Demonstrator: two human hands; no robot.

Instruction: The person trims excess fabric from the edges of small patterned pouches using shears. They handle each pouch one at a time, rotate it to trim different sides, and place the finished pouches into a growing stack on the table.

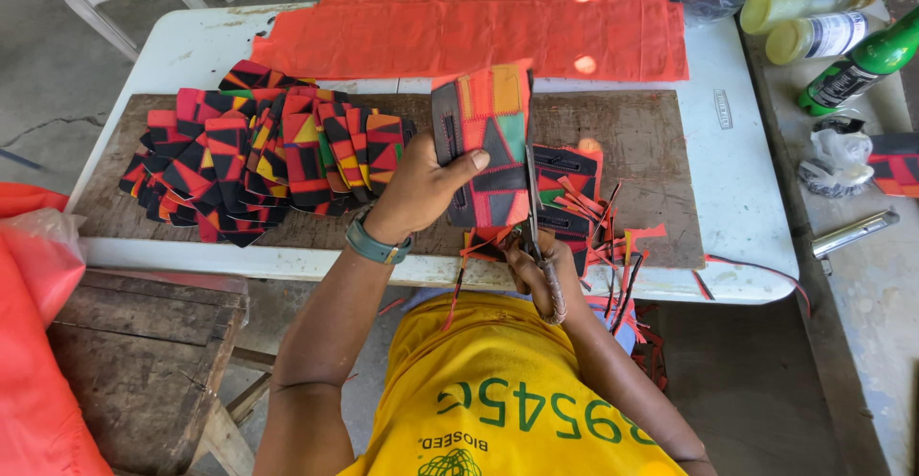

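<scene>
A person in a yellow shirt [498,399] works at a white table [747,199], the left hand [421,184] clamped on a patchwork panel [488,141] of red, black, orange and green, thumb pressed across its face and the piece held upright above a brown board [641,141]. Just right of that hand, the right hand [536,275] is closed through the handles of scissors [533,199], whose blades run up along the panel's right edge. Red and black trimmings [613,237] lie scattered to the right of the scissor hand, on and beside a small stack of similar pieces [570,179]. Left of the holding hand, a fanned pile of patchwork pieces [258,151] covers the board's far end. Beyond both hands, a long strip of orange cloth [479,31] stretches across the table. Well off to the right stand a green bottle [862,65] and two pale bottles [804,17]. A watch [373,244] circles the left wrist.
</scene>
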